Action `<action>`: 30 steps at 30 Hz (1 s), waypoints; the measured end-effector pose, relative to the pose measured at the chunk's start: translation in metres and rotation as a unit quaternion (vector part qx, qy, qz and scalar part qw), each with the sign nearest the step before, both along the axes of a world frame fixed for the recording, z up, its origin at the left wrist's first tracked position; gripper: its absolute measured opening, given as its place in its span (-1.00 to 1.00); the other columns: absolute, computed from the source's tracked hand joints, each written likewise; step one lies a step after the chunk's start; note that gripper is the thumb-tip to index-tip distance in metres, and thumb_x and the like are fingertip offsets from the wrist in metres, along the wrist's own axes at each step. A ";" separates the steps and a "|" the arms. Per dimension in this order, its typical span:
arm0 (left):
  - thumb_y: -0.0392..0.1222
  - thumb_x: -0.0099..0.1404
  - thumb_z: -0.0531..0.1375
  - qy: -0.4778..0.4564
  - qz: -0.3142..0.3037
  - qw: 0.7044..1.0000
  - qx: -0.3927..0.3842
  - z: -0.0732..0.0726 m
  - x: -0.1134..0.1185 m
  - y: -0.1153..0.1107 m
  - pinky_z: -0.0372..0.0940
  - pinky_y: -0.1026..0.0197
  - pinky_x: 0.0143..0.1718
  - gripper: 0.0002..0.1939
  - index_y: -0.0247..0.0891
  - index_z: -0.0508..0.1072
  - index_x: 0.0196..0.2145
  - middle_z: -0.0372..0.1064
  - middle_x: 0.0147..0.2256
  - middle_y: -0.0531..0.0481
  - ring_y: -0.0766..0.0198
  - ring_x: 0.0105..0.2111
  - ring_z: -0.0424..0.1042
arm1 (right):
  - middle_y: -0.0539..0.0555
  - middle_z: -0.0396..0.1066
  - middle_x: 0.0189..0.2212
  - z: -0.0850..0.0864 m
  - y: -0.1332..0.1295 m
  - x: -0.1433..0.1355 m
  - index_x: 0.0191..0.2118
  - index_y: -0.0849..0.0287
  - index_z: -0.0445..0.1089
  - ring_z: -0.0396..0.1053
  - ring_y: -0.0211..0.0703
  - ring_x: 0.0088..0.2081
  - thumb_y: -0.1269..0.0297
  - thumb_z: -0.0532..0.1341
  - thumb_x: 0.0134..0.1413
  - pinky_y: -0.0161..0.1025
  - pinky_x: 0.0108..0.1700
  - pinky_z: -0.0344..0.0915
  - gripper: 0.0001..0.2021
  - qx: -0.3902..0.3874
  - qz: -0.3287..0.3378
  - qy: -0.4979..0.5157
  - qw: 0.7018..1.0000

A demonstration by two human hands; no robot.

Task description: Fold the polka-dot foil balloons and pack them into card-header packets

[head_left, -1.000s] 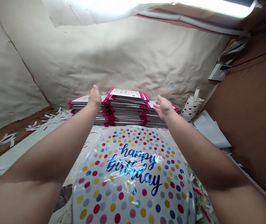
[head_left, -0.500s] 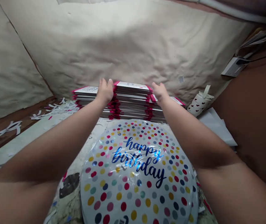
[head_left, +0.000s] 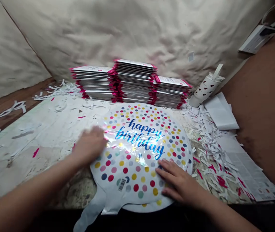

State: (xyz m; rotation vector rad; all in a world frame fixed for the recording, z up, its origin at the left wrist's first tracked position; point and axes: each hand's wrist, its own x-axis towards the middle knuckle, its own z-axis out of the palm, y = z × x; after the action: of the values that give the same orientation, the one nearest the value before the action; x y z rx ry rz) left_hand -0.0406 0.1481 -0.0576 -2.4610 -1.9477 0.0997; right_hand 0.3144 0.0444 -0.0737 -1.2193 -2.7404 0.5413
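Observation:
Flat foil balloons (head_left: 137,167) lie in a small pile in front of me, white with coloured dots and blue "happy birthday" lettering. At least two overlap, and their tails hang over the front edge. My right hand (head_left: 178,183) rests on the lower right of the top balloon, fingers stretched out and holding nothing. By the balloon's left edge is my left hand (head_left: 91,143), its fingers smeared by motion; whether it grips the foil I cannot tell. Behind the balloons stand three stacks of flat pink-edged packets (head_left: 135,79), the middle one tallest, apart from both hands.
White and pink paper strips (head_left: 214,164) litter the right side, and more strips (head_left: 52,91) lie at the far left. A white cup with hearts (head_left: 206,88) stands at the back right beside folded white paper (head_left: 221,111). A power strip (head_left: 257,38) is on the wall.
Both hands have come back from the top of the middle packet stack to the balloons. The view has tilted down, showing more of the table and the balloon tails.

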 end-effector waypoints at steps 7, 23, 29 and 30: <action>-0.15 0.27 -0.06 -0.107 -0.158 0.981 0.014 0.025 0.034 -0.064 0.17 -0.04 0.04 -0.60 -0.26 0.37 -0.01 0.26 0.05 -0.24 -0.02 0.03 0.27 | 0.31 0.27 0.05 -0.004 -0.021 -0.001 0.08 0.31 0.25 0.22 0.10 0.08 0.39 0.06 0.14 0.02 0.04 0.26 -0.62 0.142 0.057 0.006 0.988; -0.14 0.14 0.11 -0.226 -0.129 0.929 -0.265 0.037 0.098 -0.090 0.15 0.33 -0.50 -0.83 -0.23 0.40 -0.52 0.35 -0.53 0.07 0.29 -0.49 0.34 | 0.07 0.45 -0.21 0.038 -0.009 -0.009 -0.10 0.09 0.35 0.40 -0.11 -0.21 0.23 0.15 0.04 -0.25 -0.20 0.27 -0.73 -0.088 -0.064 0.044 0.993; 0.01 0.04 0.17 -0.330 -0.048 0.851 -0.406 0.029 0.096 -0.061 0.00 0.36 -0.61 -0.72 -0.26 0.26 -0.57 0.12 -0.65 0.17 0.39 -0.61 0.13 | 0.08 0.46 -0.27 0.044 0.002 -0.043 -0.14 0.11 0.37 0.40 -0.13 -0.26 0.16 0.08 0.12 -0.25 -0.23 0.25 -0.75 -0.131 -0.046 0.070 0.988; 0.03 0.09 0.13 -0.332 -0.063 0.838 -0.429 0.030 0.094 -0.060 0.01 0.36 -0.59 -0.72 -0.26 0.30 -0.54 0.15 -0.63 0.15 0.39 -0.60 0.13 | 0.07 0.46 -0.34 0.042 0.005 -0.048 -0.21 0.12 0.39 0.39 -0.15 -0.30 0.20 0.04 0.15 -0.27 -0.27 0.24 -0.77 -0.136 -0.052 0.075 0.986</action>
State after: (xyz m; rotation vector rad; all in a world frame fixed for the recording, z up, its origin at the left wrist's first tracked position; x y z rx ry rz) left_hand 0.0536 0.0885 -0.0272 -3.5937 -2.3221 0.1665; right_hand 0.2660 0.0492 -0.0313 -1.3062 -2.5218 0.9790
